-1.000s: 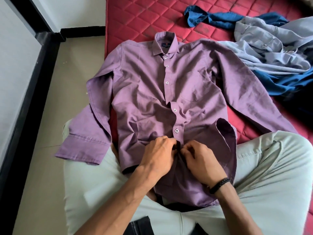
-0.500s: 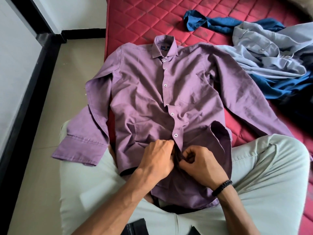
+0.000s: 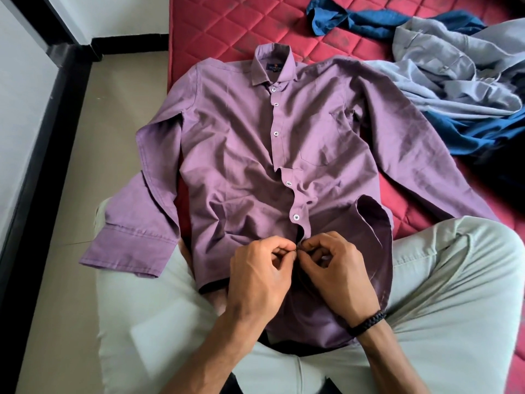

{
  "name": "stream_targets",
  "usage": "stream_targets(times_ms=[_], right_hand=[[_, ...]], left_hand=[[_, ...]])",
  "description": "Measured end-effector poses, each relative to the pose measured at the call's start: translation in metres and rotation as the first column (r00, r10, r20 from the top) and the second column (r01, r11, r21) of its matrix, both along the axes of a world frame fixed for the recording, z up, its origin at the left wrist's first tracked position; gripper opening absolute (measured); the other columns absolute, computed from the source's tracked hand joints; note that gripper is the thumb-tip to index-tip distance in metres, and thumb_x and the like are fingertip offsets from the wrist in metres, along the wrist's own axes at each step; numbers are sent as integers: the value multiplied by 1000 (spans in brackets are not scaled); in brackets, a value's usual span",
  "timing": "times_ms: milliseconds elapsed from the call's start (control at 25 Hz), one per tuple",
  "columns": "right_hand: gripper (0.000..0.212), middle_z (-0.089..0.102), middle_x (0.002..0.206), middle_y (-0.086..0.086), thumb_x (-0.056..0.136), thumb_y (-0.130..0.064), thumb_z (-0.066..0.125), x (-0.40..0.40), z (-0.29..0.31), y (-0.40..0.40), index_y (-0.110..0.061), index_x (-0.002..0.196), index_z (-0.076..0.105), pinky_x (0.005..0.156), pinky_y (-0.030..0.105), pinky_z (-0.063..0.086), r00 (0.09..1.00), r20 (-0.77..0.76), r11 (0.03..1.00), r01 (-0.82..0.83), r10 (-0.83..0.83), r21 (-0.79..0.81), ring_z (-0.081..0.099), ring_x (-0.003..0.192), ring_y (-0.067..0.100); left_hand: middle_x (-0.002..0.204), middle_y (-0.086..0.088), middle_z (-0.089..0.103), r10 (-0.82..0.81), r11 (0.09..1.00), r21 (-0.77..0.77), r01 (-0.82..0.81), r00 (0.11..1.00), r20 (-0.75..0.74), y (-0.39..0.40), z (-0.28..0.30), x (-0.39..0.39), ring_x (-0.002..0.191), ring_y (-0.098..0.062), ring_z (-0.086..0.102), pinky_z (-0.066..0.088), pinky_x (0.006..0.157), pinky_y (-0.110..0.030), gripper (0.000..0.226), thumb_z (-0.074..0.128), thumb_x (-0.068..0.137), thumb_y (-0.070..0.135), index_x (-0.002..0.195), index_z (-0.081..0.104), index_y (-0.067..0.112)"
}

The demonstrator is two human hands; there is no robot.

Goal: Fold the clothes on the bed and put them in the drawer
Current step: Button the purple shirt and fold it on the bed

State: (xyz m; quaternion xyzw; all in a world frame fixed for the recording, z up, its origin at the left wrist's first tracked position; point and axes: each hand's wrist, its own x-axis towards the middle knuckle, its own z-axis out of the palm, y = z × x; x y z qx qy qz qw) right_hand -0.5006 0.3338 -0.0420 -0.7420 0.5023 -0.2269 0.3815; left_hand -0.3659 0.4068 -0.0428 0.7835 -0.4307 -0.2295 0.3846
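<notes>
A purple long-sleeved shirt [image 3: 241, 155] lies face up on the red quilted mattress [image 3: 221, 27], collar far from me, its hem over my lap. Its upper buttons are fastened. My left hand [image 3: 255, 274] and my right hand [image 3: 332, 271] meet at the placket just below the lowest fastened button. Each pinches one edge of the shirt front between thumb and fingertips. The shirt's left sleeve hangs off the mattress edge over my knee. The right sleeve runs out toward my other knee. No drawer is in view.
A grey shirt [image 3: 460, 81] and a blue garment [image 3: 369, 21] lie crumpled at the far right of the mattress. My legs in pale trousers [image 3: 440, 294] are folded under the shirt hem. A tiled floor [image 3: 71, 166] and a black-edged wall lie left.
Both hands stayed at the lower placket; the fingers have opened up slightly into a finer pinch on the shirt edges. The camera has tilted a little.
</notes>
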Motion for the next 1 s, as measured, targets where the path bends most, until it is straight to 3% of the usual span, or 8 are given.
stream_targets(times_ms=[120, 240, 520, 680, 880, 1000], right_hand=[[11, 69, 87, -10, 82, -14, 84, -2, -2, 1, -22, 83, 77, 64, 16, 50, 999, 1, 998, -46, 46, 41, 67, 71, 12], [8, 72, 87, -10, 86, -15, 81, -4, -3, 1, -21, 88, 77, 66, 21, 54, 998, 70, 994, -12, 4, 110, 69, 73, 9], [7, 72, 70, -2, 90, -14, 78, -9, -1, -2, -21, 92, 77, 60, 20, 50, 980, 199, 971, -27, -22, 238, 64, 61, 7], [7, 74, 74, -4, 89, -16, 79, -10, -3, -2, -21, 94, 78, 63, 24, 53, 983, 183, 971, -23, -22, 237, 68, 66, 10], [7, 75, 82, -7, 88, -16, 80, -9, 0, 0, -21, 93, 80, 70, 29, 58, 979, 206, 976, -32, -13, 214, 71, 72, 13], [9, 73, 81, -7, 93, -18, 74, -11, 2, 3, -24, 96, 82, 71, 26, 55, 975, 222, 979, -67, 23, 192, 69, 71, 12]], left_hand=[[83, 19, 76, 9, 1000, -16, -9, 1000, -23, -1, -2, -2, 71, 3, 71, 59, 68, -31, 9, 75, 85, 29, 94, 77, 29], [84, 18, 77, 38, 999, -16, -39, 996, -83, -2, -3, -3, 72, 5, 71, 61, 69, -30, 9, 75, 84, 28, 93, 78, 27], [78, 12, 78, 116, 991, -13, -131, 914, -388, -5, -1, -3, 71, -5, 75, 63, 75, -31, 14, 82, 83, 10, 86, 80, 23], [78, 9, 78, 124, 990, -1, -139, 887, -446, -4, -1, -4, 71, -8, 76, 63, 76, -31, 13, 81, 84, 7, 88, 80, 20], [77, 10, 78, 164, 984, 9, -176, 897, -411, -5, -5, -5, 72, -6, 75, 63, 76, -31, 10, 82, 83, 11, 87, 80, 20], [77, 2, 79, 196, 978, 40, -204, 841, -504, -5, -9, -2, 71, -13, 77, 64, 76, -36, 8, 83, 84, 11, 90, 80, 17]])
